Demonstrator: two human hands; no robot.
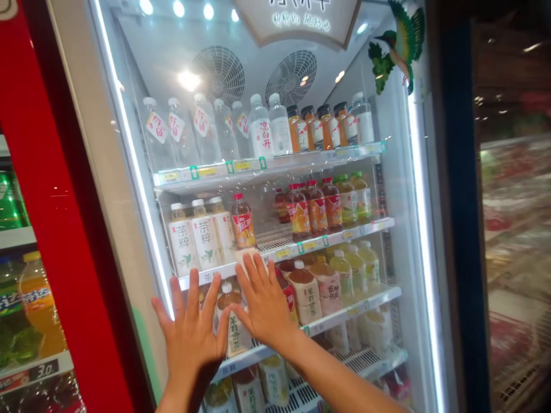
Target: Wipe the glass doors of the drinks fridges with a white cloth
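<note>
Both hands are raised in front of a lit drinks fridge point(267, 252) with bottles on its shelves. My left hand point(193, 327) has its fingers spread and holds nothing. Just right of it, my right hand point(262, 301) is stretched out flat, also with nothing in it. The two thumbs come close together in front of a tea bottle point(238, 338). Above my right hand stands a red-capped bottle point(243, 223) on the second shelf. White-labelled tea bottles point(202, 238) are to its left. Whether my palms touch a glass door cannot be made out.
Clear water bottles point(260, 129) and black-capped amber bottles point(325, 129) line the top shelf. Another red-framed cooler point(47, 201) stands at the left, with an orange soda bottle point(41, 304) inside. A blurred display case point(512, 229) is at the right.
</note>
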